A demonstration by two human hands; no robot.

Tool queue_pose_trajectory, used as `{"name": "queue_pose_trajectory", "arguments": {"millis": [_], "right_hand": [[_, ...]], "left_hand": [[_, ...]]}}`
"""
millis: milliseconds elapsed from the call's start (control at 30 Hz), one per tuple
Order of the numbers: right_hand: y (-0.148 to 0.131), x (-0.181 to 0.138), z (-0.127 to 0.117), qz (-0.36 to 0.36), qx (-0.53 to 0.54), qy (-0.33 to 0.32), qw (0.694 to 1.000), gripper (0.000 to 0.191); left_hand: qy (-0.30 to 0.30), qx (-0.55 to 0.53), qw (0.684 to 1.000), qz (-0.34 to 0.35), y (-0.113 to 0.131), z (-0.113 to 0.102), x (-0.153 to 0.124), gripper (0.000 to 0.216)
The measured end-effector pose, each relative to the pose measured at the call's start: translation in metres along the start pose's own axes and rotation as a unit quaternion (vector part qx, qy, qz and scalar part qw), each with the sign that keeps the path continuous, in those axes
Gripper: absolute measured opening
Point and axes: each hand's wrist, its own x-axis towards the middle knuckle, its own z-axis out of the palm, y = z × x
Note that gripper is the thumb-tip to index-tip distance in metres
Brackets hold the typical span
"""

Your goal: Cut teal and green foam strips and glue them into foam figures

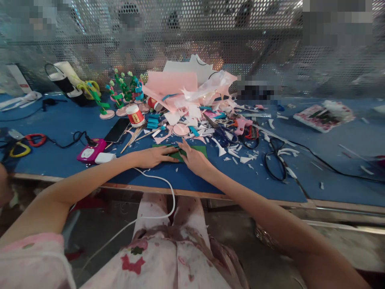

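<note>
A strip of green paper or card [202, 150] lies flat near the front edge of the blue tabletop. My left hand [152, 156] rests on its left part, fingers stretched out to the right. My right hand [192, 157] lies on it from the other side, with its fingers extended up and left. The fingertips of both hands meet near the middle of the green piece and cover part of it. Just behind them are a round pink disc [181, 129] and thin wooden sticks [132, 138].
Paper scraps and pink sheets [174, 84] are heaped behind. Dark-blue-handled scissors [227, 136] and a pink glue gun [242, 125] lie right of centre. Leftward are a phone [118, 130], a magenta power socket [93, 150], a red-labelled tub [135, 116] and paper plants [122, 92]. A white cable [168, 182] hangs over the edge.
</note>
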Motion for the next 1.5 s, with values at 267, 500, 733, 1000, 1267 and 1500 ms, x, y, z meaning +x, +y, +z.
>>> {"name": "queue_pose_trajectory", "arguments": {"millis": [267, 500, 733, 1000, 1267, 1500], "right_hand": [[-0.003, -0.004, -0.014, 0.008, -0.049, 0.002, 0.999, 0.068], [0.009, -0.013, -0.015, 0.007, -0.079, 0.059, 0.995, 0.074], [0.004, -0.013, -0.018, 0.023, -0.071, 0.045, 0.996, 0.076], [0.003, -0.013, -0.016, 0.077, -0.103, 0.052, 0.99, 0.083], [0.014, -0.019, -0.031, 0.131, -0.108, 0.028, 0.985, 0.099], [0.016, -0.023, -0.031, 0.167, -0.152, 0.048, 0.973, 0.101]], "left_hand": [[0.037, -0.036, 0.996, -0.069, 0.001, 0.007, -0.006, 0.052], [0.034, -0.016, 0.995, -0.095, 0.003, 0.005, -0.011, 0.061], [0.011, 0.011, 0.995, -0.102, 0.009, 0.006, 0.01, 0.065], [-0.007, -0.02, 0.994, -0.108, 0.016, 0.007, 0.037, 0.064], [-0.007, -0.047, 0.985, -0.163, 0.014, 0.001, 0.005, 0.07], [0.017, -0.023, 0.983, -0.179, 0.01, 0.002, -0.024, 0.075]]}}
